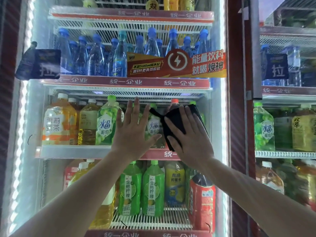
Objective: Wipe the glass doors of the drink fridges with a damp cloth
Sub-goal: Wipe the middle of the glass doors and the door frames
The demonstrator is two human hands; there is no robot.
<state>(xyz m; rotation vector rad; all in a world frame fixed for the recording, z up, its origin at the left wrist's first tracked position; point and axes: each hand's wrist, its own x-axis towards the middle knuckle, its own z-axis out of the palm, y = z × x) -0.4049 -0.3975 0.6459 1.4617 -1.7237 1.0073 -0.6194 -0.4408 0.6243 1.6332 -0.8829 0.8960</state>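
The right hand [189, 134] pressed a folded black cloth [177, 124] flat against the clear glass fridge door [42, 100]; the left hand [135, 130] lay released, empty. Wiping looked midway; the neighbouring door [290, 117] apparently remained.

Matt black cloth [177, 124]; glossy glass door [109, 151]; white wire shelves [153, 219].
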